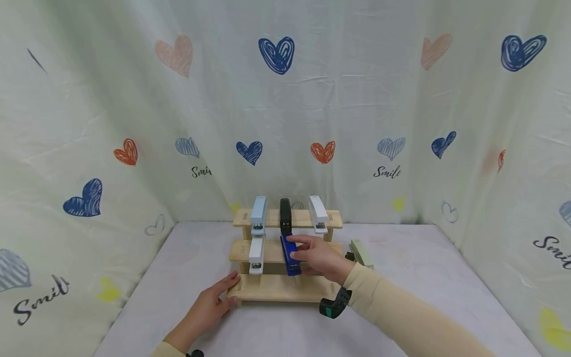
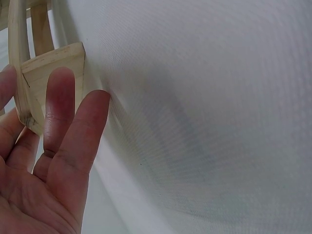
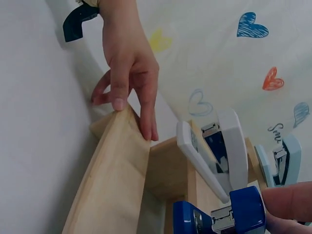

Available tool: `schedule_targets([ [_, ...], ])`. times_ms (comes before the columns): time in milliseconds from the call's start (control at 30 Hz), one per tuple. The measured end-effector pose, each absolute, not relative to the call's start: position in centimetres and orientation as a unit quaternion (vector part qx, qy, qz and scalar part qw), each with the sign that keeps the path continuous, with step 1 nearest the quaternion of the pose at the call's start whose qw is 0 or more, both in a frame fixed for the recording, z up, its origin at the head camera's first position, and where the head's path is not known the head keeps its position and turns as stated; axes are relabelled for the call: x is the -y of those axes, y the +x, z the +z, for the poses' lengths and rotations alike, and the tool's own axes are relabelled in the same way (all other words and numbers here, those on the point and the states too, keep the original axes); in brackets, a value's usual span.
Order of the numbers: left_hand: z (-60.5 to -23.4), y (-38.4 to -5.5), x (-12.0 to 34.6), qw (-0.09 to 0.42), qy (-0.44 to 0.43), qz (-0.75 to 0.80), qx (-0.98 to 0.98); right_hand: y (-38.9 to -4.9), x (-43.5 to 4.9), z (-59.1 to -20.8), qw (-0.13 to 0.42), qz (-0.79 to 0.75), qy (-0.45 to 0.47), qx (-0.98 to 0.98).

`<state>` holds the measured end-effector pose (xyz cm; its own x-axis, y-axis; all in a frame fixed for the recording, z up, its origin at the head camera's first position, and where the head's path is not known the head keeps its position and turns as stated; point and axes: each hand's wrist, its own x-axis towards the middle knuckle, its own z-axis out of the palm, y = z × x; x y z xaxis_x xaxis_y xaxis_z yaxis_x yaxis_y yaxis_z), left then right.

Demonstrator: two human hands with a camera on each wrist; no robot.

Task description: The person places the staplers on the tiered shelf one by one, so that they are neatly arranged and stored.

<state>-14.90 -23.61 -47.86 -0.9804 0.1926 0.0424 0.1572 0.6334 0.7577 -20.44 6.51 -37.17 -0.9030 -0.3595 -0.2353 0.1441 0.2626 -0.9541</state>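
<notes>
A three-tier wooden rack point(image 1: 280, 289) stands on the table. Its bottom shelf has its left end between the thumb and fingers of my left hand point(image 1: 213, 300), which steadies it there. My right hand point(image 1: 322, 255) grips a dark blue stapler point(image 1: 288, 247) at the middle shelf, with its front end jutting toward me. Left of it on that shelf lies a white stapler point(image 1: 256, 249). On the top shelf sit a light blue stapler point(image 1: 258, 210), a black stapler point(image 1: 285, 210) and another white stapler point(image 1: 318, 209).
A pale green stapler point(image 1: 360, 253) lies on the table point(image 1: 401, 297) right of the rack, partly behind my right wrist. White curtain point(image 1: 339, 99) with hearts and lettering surrounds the table at the back and sides.
</notes>
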Motion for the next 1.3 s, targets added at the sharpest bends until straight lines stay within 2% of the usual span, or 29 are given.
schedule_targets([
  [500,-47.9,-15.2,23.6,0.022,0.093,0.417,-0.904,-20.2,-5.5,-38.5,0.155,-0.629,-0.082,-0.758],
  [1300,-47.9,-15.0,23.6,0.023,0.096,0.416,-0.904,-19.6,-6.2,-38.5,0.15,-0.626,-0.101,-0.758],
])
